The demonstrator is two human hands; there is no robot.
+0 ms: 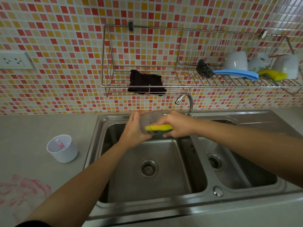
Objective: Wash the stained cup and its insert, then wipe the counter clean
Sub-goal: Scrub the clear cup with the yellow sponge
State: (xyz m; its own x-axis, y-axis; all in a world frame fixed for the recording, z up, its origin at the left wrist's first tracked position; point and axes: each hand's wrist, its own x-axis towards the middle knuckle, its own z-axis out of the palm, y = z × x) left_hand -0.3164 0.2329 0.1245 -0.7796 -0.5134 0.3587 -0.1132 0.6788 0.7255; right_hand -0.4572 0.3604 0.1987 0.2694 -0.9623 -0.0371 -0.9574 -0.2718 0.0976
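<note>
Over the left basin of the steel sink [193,190], my left hand [133,130] grips a grey translucent insert [151,118], tilted on its side. My right hand [176,124] holds a yellow and green sponge [158,128] pressed against the insert's lower side. A white cup [62,149] with pink stains inside stands upright on the grey counter [32,128], left of the sink. Pink smears [21,190] spread over the counter at the near left.
The tap [186,102] curves over the sink behind my hands. A wire wall rack [147,86] carries a dark cloth [146,82]; further right lie a steel scourer [203,68], a blue cloth [236,73], another yellow sponge [273,74] and white cups [236,60]. A wall socket [14,60] is at the left.
</note>
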